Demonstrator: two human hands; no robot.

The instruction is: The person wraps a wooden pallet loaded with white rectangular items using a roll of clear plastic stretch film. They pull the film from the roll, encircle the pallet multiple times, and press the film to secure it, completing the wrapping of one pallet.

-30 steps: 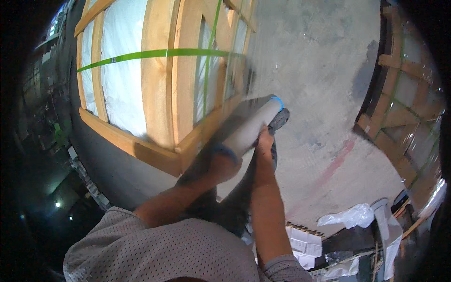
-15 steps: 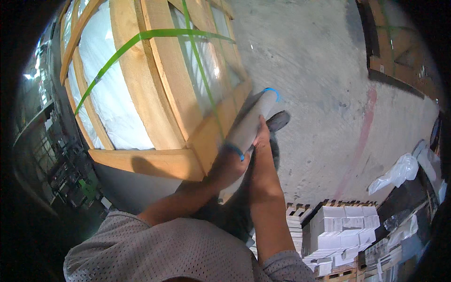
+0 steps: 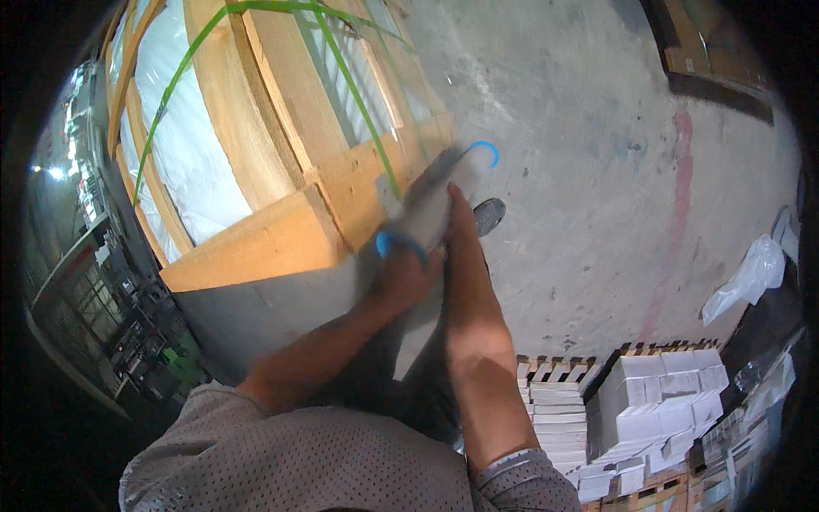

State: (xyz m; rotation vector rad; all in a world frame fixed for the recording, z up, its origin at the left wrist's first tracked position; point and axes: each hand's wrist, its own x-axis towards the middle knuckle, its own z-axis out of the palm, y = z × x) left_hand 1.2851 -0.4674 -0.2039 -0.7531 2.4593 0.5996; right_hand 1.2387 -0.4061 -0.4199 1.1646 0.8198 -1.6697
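Observation:
A long, pale roll of stretch film (image 3: 426, 209) with a blue ring at each end is held slantwise in front of me, smeared by motion. My left hand (image 3: 411, 275) is closed around its near end, by the blue ring. Against the right side of the roll lies my right hand (image 3: 459, 209), gripping it farther along; most of its fingers are hidden. Just left of the roll stands a large wooden crate (image 3: 256, 243) with white wrapping inside and green straps (image 3: 354, 101) across it. The roll is close to the crate's near right corner; I cannot tell whether they touch.
My shoe (image 3: 490, 217) is on the concrete floor (image 3: 580, 213) beyond the roll. Stacks of white paper blocks (image 3: 657, 392) stand on pallets at the lower right. Clear plastic sheeting (image 3: 746, 277) lies at the right. Dark machinery (image 3: 141, 299) is at the far left, another crate (image 3: 717, 51) at upper right.
Both hands and the roll have moved slightly left and up in the picture. The view has shifted, so the crate sits higher and the paper stacks lie farther right.

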